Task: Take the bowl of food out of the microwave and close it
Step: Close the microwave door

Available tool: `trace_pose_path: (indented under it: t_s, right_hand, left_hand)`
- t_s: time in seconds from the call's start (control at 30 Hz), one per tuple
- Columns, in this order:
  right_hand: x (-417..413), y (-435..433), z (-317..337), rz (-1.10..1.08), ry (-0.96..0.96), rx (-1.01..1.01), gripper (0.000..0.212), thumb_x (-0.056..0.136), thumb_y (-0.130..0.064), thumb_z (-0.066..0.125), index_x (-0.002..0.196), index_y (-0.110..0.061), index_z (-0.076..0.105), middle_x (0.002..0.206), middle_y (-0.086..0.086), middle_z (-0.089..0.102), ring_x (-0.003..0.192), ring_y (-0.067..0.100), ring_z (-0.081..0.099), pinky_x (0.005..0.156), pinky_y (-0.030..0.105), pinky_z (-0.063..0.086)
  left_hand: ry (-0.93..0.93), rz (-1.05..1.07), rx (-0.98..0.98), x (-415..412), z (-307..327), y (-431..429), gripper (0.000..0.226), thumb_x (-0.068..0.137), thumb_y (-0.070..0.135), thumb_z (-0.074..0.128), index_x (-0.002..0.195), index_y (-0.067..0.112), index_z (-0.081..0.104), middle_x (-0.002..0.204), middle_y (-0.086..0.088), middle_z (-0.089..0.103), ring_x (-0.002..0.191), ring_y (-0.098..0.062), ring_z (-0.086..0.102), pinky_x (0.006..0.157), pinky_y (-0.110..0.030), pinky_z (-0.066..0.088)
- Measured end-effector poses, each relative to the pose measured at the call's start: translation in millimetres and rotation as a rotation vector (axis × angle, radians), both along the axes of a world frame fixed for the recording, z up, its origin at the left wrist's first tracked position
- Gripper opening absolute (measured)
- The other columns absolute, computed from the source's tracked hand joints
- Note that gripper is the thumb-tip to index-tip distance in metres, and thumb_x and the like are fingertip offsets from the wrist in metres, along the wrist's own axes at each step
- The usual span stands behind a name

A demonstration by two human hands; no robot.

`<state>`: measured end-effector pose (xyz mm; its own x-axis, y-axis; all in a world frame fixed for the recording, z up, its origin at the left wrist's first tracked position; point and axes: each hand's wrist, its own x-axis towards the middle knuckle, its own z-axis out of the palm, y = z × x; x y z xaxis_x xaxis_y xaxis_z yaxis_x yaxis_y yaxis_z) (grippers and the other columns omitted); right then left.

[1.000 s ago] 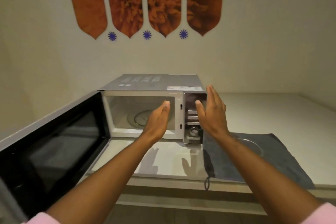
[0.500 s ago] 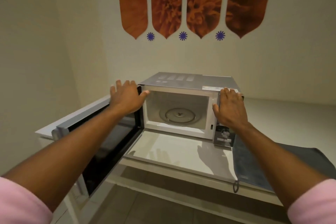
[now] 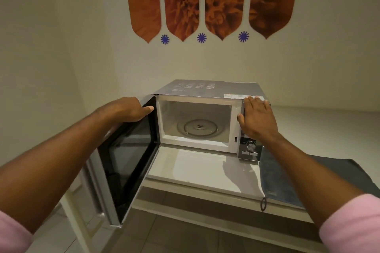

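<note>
The silver microwave (image 3: 205, 88) stands on the white counter with its door (image 3: 127, 160) swung out to the left. Its white cavity holds only the glass turntable (image 3: 198, 127); no bowl of food is in view. My left hand (image 3: 127, 110) lies over the door's top edge near the hinge, fingers curled behind it and thumb pointing at the cavity. My right hand (image 3: 257, 119) presses flat against the control panel at the microwave's upper right corner and holds nothing.
A dark grey cloth (image 3: 287, 174) lies on the white counter (image 3: 201, 168) right of the microwave, with a loop hanging over the front edge. The control knob (image 3: 250, 146) shows below my right hand. Walls stand close behind and to the left. The floor is tiled.
My left hand went from in front of the cavity to the door's top edge, and the door has swung partway toward the microwave. My right hand settled on the control panel.
</note>
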<state>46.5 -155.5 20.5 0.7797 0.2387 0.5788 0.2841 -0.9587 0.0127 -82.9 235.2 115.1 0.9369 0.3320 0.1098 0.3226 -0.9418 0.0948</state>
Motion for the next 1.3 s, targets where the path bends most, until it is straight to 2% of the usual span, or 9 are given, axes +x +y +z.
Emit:
trace_pose_path:
  t_s: [0.13, 0.27, 0.37, 0.47, 0.67, 0.8, 0.93, 1.1, 1.3]
  right_hand:
    - [3, 0, -2, 0.015, -0.009, 0.033, 0.066, 0.101, -0.048, 0.04, 0.154, -0.01, 0.036, 0.16, 0.015, 0.044, 0.15, 0.035, 0.036, 0.126, 0.053, 0.02]
    - [6, -3, 0, 0.039, -0.011, 0.058, 0.064, 0.103, -0.052, 0.036, 0.152, -0.012, 0.039, 0.157, 0.013, 0.047, 0.148, 0.033, 0.04, 0.125, 0.052, 0.022]
    - [7, -7, 2, 0.058, -0.009, 0.068, 0.064, 0.104, -0.055, 0.028, 0.15, -0.013, 0.043, 0.154, 0.012, 0.052, 0.144, 0.031, 0.045, 0.123, 0.051, 0.027]
    - [6, -10, 6, 0.087, -0.002, 0.096, 0.068, 0.103, -0.06, 0.02, 0.146, -0.015, 0.048, 0.147, 0.01, 0.057, 0.136, 0.029, 0.052, 0.118, 0.049, 0.034]
    - [4, -17, 14, 0.194, -0.014, 0.199, 0.074, 0.101, -0.07, 0.006, 0.122, -0.022, 0.059, 0.121, 0.001, 0.067, 0.113, 0.021, 0.06, 0.105, 0.047, 0.044]
    - [5, -22, 15, 0.209, -0.001, 0.206, 0.077, 0.099, -0.073, 0.004, 0.12, -0.023, 0.059, 0.118, 0.0, 0.067, 0.112, 0.02, 0.06, 0.103, 0.045, 0.041]
    - [8, -17, 15, 0.145, -0.003, 0.17, 0.077, 0.097, -0.077, 0.013, 0.122, -0.023, 0.061, 0.12, 0.0, 0.068, 0.113, 0.022, 0.06, 0.1, 0.044, 0.041]
    - [18, -11, 19, 0.065, -0.052, 0.128, 0.042, 0.103, -0.056, 0.045, 0.117, -0.023, 0.068, 0.119, 0.0, 0.072, 0.114, 0.023, 0.062, 0.095, 0.043, 0.043]
    - [23, -4, 23, -0.02, -0.094, 0.131, 0.034, 0.103, -0.049, 0.052, 0.1, -0.022, 0.073, 0.102, -0.002, 0.073, 0.107, 0.023, 0.063, 0.086, 0.038, 0.038]
  left_hand:
    - [0.037, -0.084, -0.027, 1, -2, -15, 0.074, 0.106, 0.063, 0.031, 0.119, 0.001, 0.069, 0.13, -0.018, 0.068, 0.106, -0.032, 0.058, 0.093, -0.038, 0.043]
    - [-0.005, -0.239, -0.126, 7, -14, -31, 0.072, 0.107, 0.06, 0.024, 0.084, 0.003, 0.062, 0.097, -0.018, 0.069, 0.093, -0.032, 0.064, 0.083, -0.037, 0.041]
    - [-0.071, -0.355, -0.175, 18, -24, -43, 0.074, 0.108, 0.057, 0.022, 0.122, 0.001, 0.067, 0.134, -0.023, 0.066, 0.128, -0.038, 0.06, 0.104, -0.04, 0.041]
    - [-0.151, -0.443, -0.197, 31, -37, -54, 0.079, 0.104, 0.062, 0.019, 0.154, 0.01, 0.049, 0.165, -0.015, 0.044, 0.155, -0.032, 0.037, 0.115, -0.034, 0.026]
    - [-0.253, -0.526, -0.129, 65, -59, -72, 0.07, 0.108, 0.055, 0.022, 0.154, 0.009, 0.046, 0.166, -0.017, 0.042, 0.157, -0.032, 0.033, 0.126, -0.038, 0.014]
    - [-0.236, -0.547, -0.105, 89, -57, -86, 0.054, 0.112, 0.036, 0.032, 0.152, 0.002, 0.045, 0.161, -0.022, 0.047, 0.154, -0.035, 0.037, 0.13, -0.051, 0.023]
    - [-0.24, -0.554, -0.079, 106, -55, -94, 0.061, 0.103, 0.014, 0.044, 0.162, 0.001, 0.031, 0.17, -0.022, 0.033, 0.16, -0.034, 0.026, 0.13, -0.044, 0.016]
    - [-0.229, -0.538, -0.062, 121, -56, -97, 0.067, 0.097, 0.013, 0.049, 0.161, 0.003, 0.032, 0.169, -0.021, 0.034, 0.158, -0.034, 0.029, 0.128, -0.045, 0.022]
    - [-0.246, -0.536, -0.061, 130, -61, -95, 0.079, 0.09, 0.009, 0.054, 0.164, 0.005, 0.025, 0.173, -0.019, 0.027, 0.162, -0.033, 0.021, 0.131, -0.044, 0.012]
